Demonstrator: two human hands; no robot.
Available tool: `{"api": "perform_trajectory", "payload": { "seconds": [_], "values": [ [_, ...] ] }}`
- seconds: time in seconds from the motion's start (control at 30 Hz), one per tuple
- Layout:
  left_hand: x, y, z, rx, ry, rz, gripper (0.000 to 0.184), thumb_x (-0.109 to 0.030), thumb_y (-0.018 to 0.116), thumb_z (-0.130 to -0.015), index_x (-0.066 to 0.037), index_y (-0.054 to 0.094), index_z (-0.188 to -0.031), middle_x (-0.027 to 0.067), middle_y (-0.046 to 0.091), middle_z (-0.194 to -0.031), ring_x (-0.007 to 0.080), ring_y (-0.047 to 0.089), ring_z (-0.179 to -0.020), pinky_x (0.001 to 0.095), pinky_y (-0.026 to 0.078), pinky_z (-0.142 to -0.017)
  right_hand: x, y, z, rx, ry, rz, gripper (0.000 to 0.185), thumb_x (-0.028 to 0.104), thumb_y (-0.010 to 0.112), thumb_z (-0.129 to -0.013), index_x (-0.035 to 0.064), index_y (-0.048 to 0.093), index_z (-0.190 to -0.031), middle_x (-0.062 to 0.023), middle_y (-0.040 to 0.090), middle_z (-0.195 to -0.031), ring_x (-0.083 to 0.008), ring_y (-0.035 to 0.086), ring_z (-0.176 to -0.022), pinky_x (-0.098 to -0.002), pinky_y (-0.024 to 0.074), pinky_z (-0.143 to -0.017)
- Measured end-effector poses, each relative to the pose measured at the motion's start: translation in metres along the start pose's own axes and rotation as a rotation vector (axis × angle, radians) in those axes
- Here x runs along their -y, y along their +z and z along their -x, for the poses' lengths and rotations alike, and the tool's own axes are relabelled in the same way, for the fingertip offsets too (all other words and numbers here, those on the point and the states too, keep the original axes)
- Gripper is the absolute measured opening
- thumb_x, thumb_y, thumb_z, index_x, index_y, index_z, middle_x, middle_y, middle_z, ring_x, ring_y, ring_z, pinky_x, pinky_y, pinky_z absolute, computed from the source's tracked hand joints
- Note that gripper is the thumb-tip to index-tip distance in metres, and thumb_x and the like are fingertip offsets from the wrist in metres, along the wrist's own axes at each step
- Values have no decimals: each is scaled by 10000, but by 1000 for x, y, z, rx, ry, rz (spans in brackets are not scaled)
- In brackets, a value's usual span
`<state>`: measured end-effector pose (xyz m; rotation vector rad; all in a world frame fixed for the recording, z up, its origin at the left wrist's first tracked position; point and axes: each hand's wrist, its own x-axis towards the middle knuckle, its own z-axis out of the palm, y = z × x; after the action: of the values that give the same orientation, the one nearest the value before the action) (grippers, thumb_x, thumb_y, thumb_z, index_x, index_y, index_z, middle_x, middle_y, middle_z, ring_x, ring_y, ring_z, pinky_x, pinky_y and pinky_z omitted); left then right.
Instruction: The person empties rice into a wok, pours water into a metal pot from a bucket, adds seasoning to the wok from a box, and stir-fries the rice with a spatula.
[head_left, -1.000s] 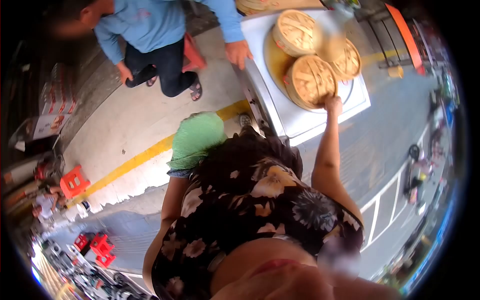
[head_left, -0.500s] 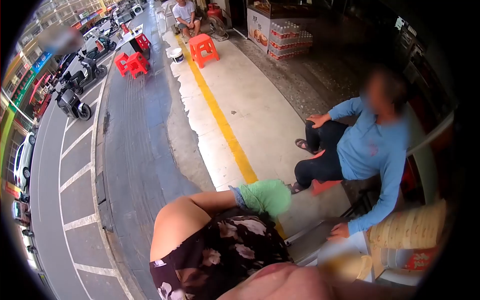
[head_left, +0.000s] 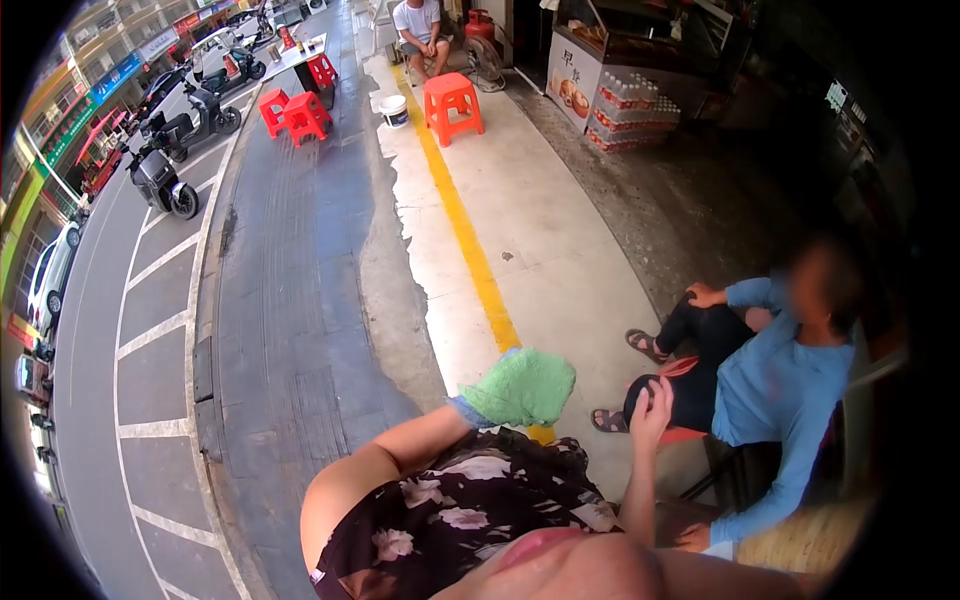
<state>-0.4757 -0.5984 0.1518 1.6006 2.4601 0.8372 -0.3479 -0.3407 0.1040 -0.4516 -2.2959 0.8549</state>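
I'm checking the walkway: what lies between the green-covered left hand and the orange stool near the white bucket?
In the head view, pale floor with a yellow stripe lies between the left hand and the orange stool.

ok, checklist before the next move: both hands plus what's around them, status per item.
1. Left hand covered: ok, inside a green mitt.
2. Left hand's grip: cannot tell, the mitt hides the fingers.
3. Right hand free: ok, bare and raised, nothing visible in it.
4. Right hand off the seated person's near leg: cannot tell, they overlap in this view.
5. Seated person's hands apart from the right hand: ok, one by the far knee, one lower down.
6. Nearest red stool away from the hands: ok, farther up the floor.
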Motion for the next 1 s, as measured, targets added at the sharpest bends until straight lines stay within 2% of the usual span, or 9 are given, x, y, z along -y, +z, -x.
{"api": "perform_trajectory", "payload": {
  "seconds": [0.13, 0.2, 0.23, 0.3, 0.33, 0.4, 0.6, 0.77, 1.0],
  "values": [
    [36, -6, -21, -244, 18, 454, 280, -250, 591, -772, -113, 571, -1016, 65, 576, -959, 243, 551, -861, 340, 429, -726, 91, 73, -114, 29, -439, 60, 231, 41, 572, -807, -29, 568, -1027, -204, 501, -1205, -368, 513, -1039, -414, 404, -903],
    [20, -55, -42, -159, -41, -288, 332, -205, 524, -852, -98, 507, -1165, 66, 549, -1098, 216, 527, -969, 316, 420, -799, 127, 115, -155, -51, -615, 49, 258, 34, 592, -772, -15, 575, -1025, -196, 506, -1197, -370, 506, -1048, -426, 399, -910],
    [35, -45, -53, -158, -44, -293, 332, -205, 524, -852, -98, 507, -1165, 66, 549, -1098, 216, 527, -969, 316, 420, -799, 137, 138, -170, -80, -665, 33, 271, 36, 602, -756, -7, 579, -1023, -191, 509, -1191, -375, 500, -1053, -440, 398, -912],
    [74, -1, -73, -278, -217, 578, 393, -189, 421, -943, -86, 380, -1319, 72, 456, -1267, 197, 442, -1140, 311, 366, -944, 149, 189, -191, -86, -745, -25, 256, 38, 600, -761, 44, 594, -1018, -174, 528, -1145, -337, 516, -1050, -463, 403, -921],
    [94, 14, -79, -274, -221, 573, 393, -189, 421, -943, -86, 380, -1319, 72, 456, -1267, 197, 442, -1140, 311, 366, -944, 146, 213, -203, -88, -740, -31, 256, 38, 600, -761, 44, 594, -1018, -174, 528, -1145, -337, 516, -1050, -463, 403, -921],
    [132, 39, -102, -464, -369, 1719, 438, -217, 361, -982, -83, 267, -1387, 65, 375, -1331, 180, 362, -1217, 320, 275, -1045, 130, 255, -234, -94, -730, -73, 270, 48, 600, -763, 46, 586, -1033, -173, 513, -1165, -333, 505, -1074, -484, 388, -937],
    [208, 59, -237, 181, -293, 455, 456, -236, 337, -983, -50, 266, -1393, 119, 352, -1371, 214, 368, -1239, 332, 277, -1064, 85, 312, -393, -97, -654, -81, 254, 78, 598, -773, 42, 579, -1024, -171, 479, -1209, -330, 481, -1102, -513, 352, -955],
    [218, 15, -348, 124, -16, 407, 447, -242, 345, -978, -56, 287, -1381, 112, 366, -1365, 218, 386, -1226, 340, 294, -1053, 68, 304, -559, -376, -521, -101, 254, 84, 609, -777, 32, 580, -1024, -173, 480, -1209, -337, 481, -1071, -451, 392, -927],
    [313, 3, -497, 90, 47, 580, 435, -249, 356, -972, -64, 317, -1363, 102, 384, -1355, 224, 411, -1207, 351, 319, -1036, 53, 315, -754, -190, 196, -1455, 149, 151, 551, -861, 49, 578, -966, -82, 591, -1019, -174, 556, -873, -304, 454, -745]
  ]
}}
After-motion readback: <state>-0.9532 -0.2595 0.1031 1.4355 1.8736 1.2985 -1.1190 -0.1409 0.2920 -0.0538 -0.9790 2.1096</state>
